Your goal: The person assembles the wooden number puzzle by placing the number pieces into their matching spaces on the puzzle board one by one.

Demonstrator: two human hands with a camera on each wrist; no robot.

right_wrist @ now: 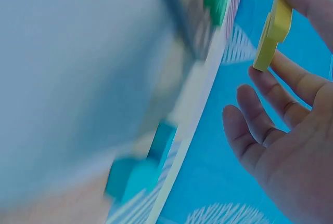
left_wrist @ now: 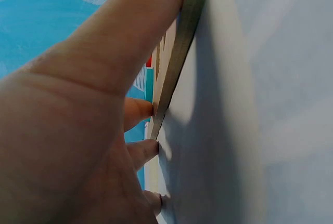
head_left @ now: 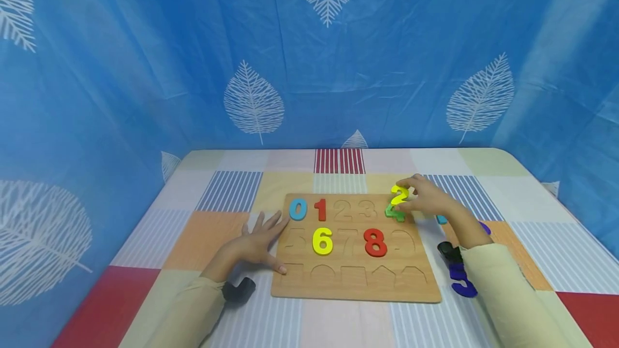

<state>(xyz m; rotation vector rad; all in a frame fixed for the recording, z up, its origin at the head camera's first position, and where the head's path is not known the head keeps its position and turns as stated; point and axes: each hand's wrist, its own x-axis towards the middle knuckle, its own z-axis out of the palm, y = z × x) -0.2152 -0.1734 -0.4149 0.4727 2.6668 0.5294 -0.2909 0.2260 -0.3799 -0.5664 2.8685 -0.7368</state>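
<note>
Pinched between the right hand's (head_left: 423, 196) thumb and fingers is a yellow number 2 (head_left: 399, 194), held over the right end of the wooden number board (head_left: 358, 289). In the right wrist view the yellow 2 (right_wrist: 273, 31) is seen edge-on, lifted off the board. Just below it in the head view, a green 4 (head_left: 395, 213) lies on the board's top row. The left hand (head_left: 256, 243) rests at the board's left edge with fingers spread; its thumb touches the lower left edge. Blue 0 (head_left: 298, 209), red 1 (head_left: 320, 210), yellow 6 (head_left: 322, 241) and red 8 (head_left: 375, 243) sit on the board.
A black piece (head_left: 239, 290) lies by the left wrist. Right of the board are a dark piece (head_left: 450, 252), a purple 5 (head_left: 462, 281) and a light-blue piece (head_left: 441, 219), partly behind the right forearm. A blue leaf-patterned cloth (head_left: 367, 69) hangs behind the table.
</note>
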